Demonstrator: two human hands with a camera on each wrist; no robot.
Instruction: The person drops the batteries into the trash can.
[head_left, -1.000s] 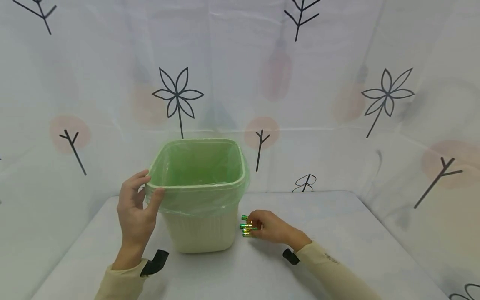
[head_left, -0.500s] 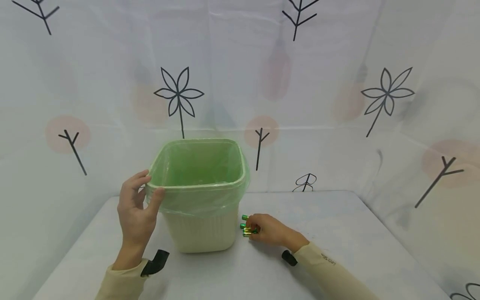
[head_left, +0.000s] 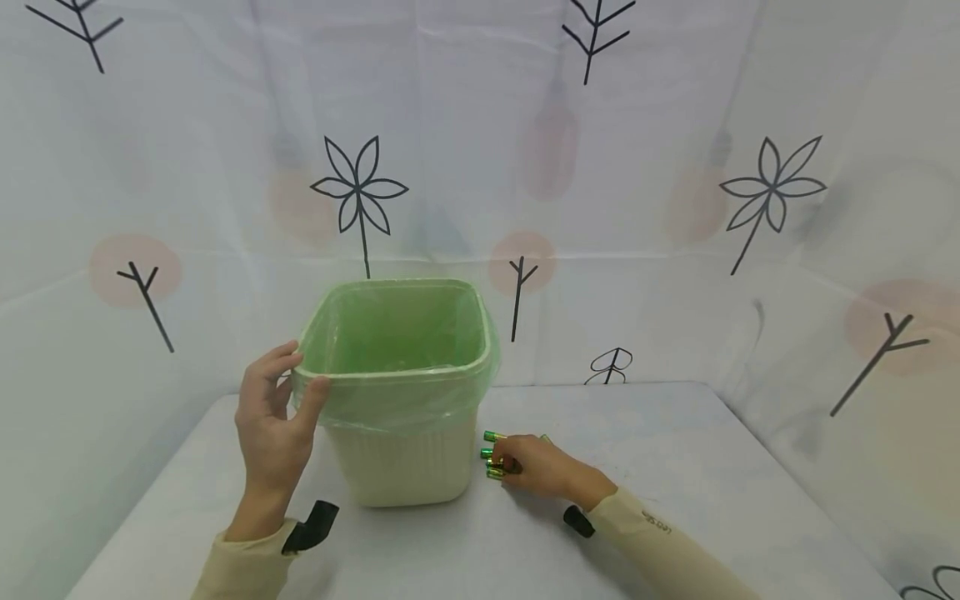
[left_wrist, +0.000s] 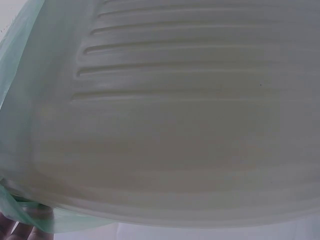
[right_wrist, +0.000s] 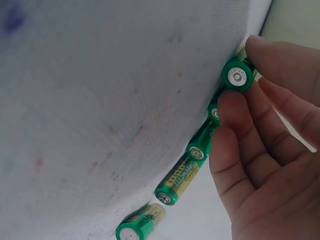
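A pale trash bin stands upright on the table, with a thin green liner folded over its rim. My left hand holds the bin's near left corner, thumb on the front rim and fingers along the side. To the right of the bin, my right hand is low among several green and gold batteries. In the right wrist view its thumb and fingers pinch a battery seen end-on. Other batteries, one of them a loose battery, lie in a line beside the curled fingers.
The white cloth-covered table reaches back to a patterned fabric curtain, which also hangs at both sides. In the left wrist view the bin's ribbed wall fills most of the picture.
My right hand has shifted slightly down among the batteries, and a battery end now shows behind its knuckles. The left hand and bin have stayed put.
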